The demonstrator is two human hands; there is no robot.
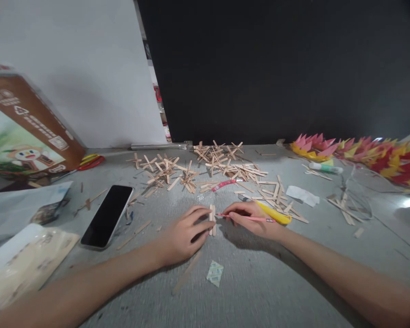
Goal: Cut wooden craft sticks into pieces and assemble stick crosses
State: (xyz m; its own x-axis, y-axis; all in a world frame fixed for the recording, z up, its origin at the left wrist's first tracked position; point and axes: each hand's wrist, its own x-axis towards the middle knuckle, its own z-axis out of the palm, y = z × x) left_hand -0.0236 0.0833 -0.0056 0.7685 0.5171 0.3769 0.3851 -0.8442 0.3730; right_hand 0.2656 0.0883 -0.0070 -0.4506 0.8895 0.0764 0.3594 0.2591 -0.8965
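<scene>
Two wooden craft sticks (212, 220) lie side by side on the grey tabletop. My left hand (186, 231) has its bent fingers on their left edge and keeps them in place. Just to their right, my right hand (251, 218) pinches a slim pink pen (259, 219), its tip pointing left close to the sticks. A yellow curved handle (273, 212) lies just behind my right hand, its other end partly hidden. A small printed paper packet (215, 273) rests nearer to me.
Heaped craft sticks (164, 171), many crossed, fill the back. A phone (107, 216), a plastic packet (27, 259), red-yellow scissors (90, 161) and a brown box (30, 132) stand left. Right are folded-paper pieces (379, 157), a glue stick (325, 167) and a thin wire (371, 196).
</scene>
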